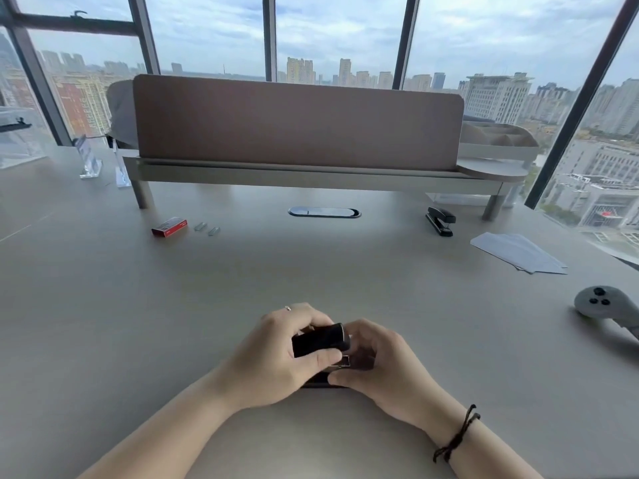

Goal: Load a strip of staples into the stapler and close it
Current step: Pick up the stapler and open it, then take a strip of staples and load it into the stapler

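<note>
A black stapler (pixel 320 339) rests on the grey desk (pixel 242 288) close in front of me, held between both hands. My left hand (pixel 276 357) wraps its black top from the left, thumb across the front. My right hand (pixel 383 364) grips the right end and base, with a metal part showing between the fingers. Whether the top is fully down is hidden by the fingers. Two loose staple strips (pixel 207 229) lie far back on the left, beside a red staple box (pixel 169 227).
A second black stapler (pixel 440 220) stands at the back right under a raised shelf with a brown screen (pixel 297 126). White paper sheets (pixel 518 252) and a grey controller (pixel 605 307) lie at the right. A cable port (pixel 324 212) sits mid-desk.
</note>
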Demonstrator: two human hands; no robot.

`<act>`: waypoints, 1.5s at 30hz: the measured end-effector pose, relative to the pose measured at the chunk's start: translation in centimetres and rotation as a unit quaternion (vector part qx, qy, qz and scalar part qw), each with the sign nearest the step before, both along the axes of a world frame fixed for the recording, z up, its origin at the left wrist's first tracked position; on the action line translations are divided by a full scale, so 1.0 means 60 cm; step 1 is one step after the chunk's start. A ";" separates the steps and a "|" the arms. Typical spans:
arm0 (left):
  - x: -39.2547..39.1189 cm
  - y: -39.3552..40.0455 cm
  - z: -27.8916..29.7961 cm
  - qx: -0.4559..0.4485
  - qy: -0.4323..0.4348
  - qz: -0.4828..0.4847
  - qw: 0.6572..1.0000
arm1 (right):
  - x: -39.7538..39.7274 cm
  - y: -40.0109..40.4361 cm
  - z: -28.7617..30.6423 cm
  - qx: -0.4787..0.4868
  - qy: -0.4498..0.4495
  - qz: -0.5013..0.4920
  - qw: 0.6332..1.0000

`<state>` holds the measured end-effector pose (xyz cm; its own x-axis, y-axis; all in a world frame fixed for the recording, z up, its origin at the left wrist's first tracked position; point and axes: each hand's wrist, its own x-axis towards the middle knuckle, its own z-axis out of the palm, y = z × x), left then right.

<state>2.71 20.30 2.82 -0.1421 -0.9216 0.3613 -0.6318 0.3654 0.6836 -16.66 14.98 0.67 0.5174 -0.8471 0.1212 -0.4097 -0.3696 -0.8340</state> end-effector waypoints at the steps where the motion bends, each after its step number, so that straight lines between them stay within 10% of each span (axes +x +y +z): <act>1: 0.007 0.002 0.008 -0.004 0.053 0.001 0.999 | 0.000 -0.001 -0.001 0.004 0.006 -0.008 1.000; 10: 0.127 0.046 0.016 0.010 0.245 0.027 0.969 | 0.001 -0.007 0.005 -0.018 0.058 -0.024 0.998; 23: 0.241 0.081 -0.037 0.112 -0.018 0.058 0.992 | 0.003 -0.005 0.003 -0.013 0.051 -0.019 0.998; 37: 0.254 0.072 -0.014 0.241 0.078 0.033 0.967 | 0.013 -0.016 0.026 0.066 0.025 0.013 0.997; 45: 0.263 -0.051 -0.026 0.128 0.117 0.224 0.959 | 0.113 -0.091 0.037 0.048 0.025 -0.038 0.998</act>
